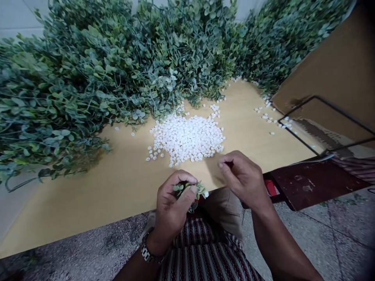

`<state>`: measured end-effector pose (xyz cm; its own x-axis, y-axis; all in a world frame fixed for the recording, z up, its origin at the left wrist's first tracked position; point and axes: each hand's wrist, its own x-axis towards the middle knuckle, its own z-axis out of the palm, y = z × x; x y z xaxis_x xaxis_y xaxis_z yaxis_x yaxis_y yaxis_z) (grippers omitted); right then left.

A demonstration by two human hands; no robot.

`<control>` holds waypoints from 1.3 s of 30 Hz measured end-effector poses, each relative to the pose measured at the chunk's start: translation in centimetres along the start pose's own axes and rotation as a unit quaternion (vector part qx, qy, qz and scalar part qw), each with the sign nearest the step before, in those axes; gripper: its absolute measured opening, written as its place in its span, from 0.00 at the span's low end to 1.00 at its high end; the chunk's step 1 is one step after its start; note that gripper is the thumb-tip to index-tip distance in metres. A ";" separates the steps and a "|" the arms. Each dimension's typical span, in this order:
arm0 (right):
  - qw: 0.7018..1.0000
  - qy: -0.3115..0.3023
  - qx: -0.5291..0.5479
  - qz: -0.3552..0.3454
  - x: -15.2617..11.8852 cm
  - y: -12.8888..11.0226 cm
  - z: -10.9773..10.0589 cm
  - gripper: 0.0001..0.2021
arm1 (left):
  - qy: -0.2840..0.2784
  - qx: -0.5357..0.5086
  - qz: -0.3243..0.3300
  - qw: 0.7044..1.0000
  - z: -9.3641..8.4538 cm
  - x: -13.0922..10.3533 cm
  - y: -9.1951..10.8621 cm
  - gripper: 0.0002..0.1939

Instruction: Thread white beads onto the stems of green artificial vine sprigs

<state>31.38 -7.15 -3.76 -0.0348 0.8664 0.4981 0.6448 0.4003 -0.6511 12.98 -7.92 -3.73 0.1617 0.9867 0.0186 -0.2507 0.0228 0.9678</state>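
Observation:
My left hand [172, 208], with a metal watch on its wrist, is closed around a small sprig of artificial greenery [200, 189]. A white ring-shaped piece [206, 194] sits at the right end of the sprig. To the right and a little higher, my right hand [247, 180] is pinched, thumb against curled fingers; anything between the fingertips is too small or hidden to make out. Just beyond both hands, a heap of small white plastic rings [190, 136] lies on the tan tabletop [117, 191].
A thick bank of artificial greenery [123, 66] covers the table's back and left. At right stand a cardboard sheet [331, 74] and a black wire frame [328, 99], with loose rings near them. Below the table's right edge is a dark red wooden surface [316, 185].

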 end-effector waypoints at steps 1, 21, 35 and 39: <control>0.999 -0.002 -0.039 -0.011 0.6 0.5 -0.1 0.05 | -0.002 -0.002 0.003 1.000 0.0 0.0 0.0 0.01; 0.985 -0.044 0.147 0.080 0.5 -0.2 0.2 0.03 | -0.029 -0.052 -0.061 0.996 -0.1 0.1 0.0 0.08; 0.893 -0.111 0.415 0.135 -0.7 -1.5 1.8 0.04 | -0.016 0.053 -0.006 0.998 0.6 0.1 0.2 0.05; 0.889 -0.100 0.427 0.135 -1.0 -1.2 2.0 0.04 | -0.017 0.081 0.043 0.996 0.9 0.2 0.7 0.03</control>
<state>29.06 -7.94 -4.64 -0.1573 0.9666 0.2023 -0.1604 0.1772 -0.9710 13.67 -7.85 -2.79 0.1801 0.9776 0.1085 -0.1085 -0.0899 0.9900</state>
